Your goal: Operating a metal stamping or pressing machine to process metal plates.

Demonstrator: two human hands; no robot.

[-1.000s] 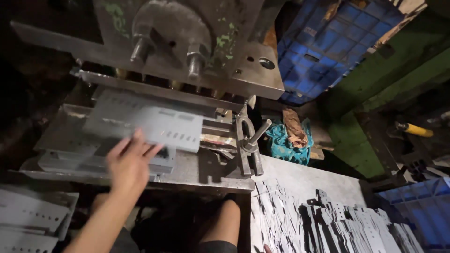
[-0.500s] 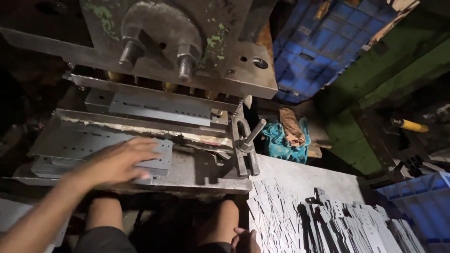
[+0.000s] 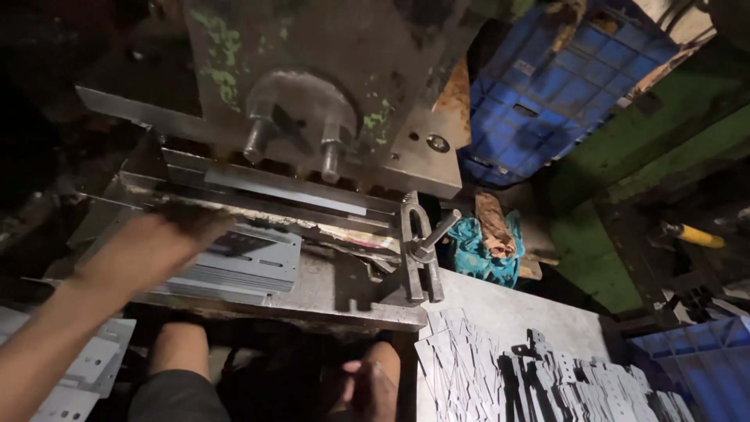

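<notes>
My left hand [image 3: 156,242] reaches in under the press, blurred by motion, its fingers on a grey perforated metal plate [image 3: 250,262] that lies on the press bed [image 3: 344,301]. The ram and upper die [image 3: 305,187] sit low, close above the plate. My right hand [image 3: 367,387] rests down by my knee at the bottom, fingers loosely curled with nothing in it, next to a stack of thin grey punched plates [image 3: 547,383] on the table at the right.
A clamp bracket [image 3: 418,250] stands at the bed's right end. A teal rag [image 3: 480,250] lies behind it. Blue crates [image 3: 562,86] stand at the upper right and lower right. More punched plates [image 3: 86,375] lie at the lower left.
The press ram has come down closer to the bed. My left hand moved up and further in over the plate. My right hand came into view by my knee.
</notes>
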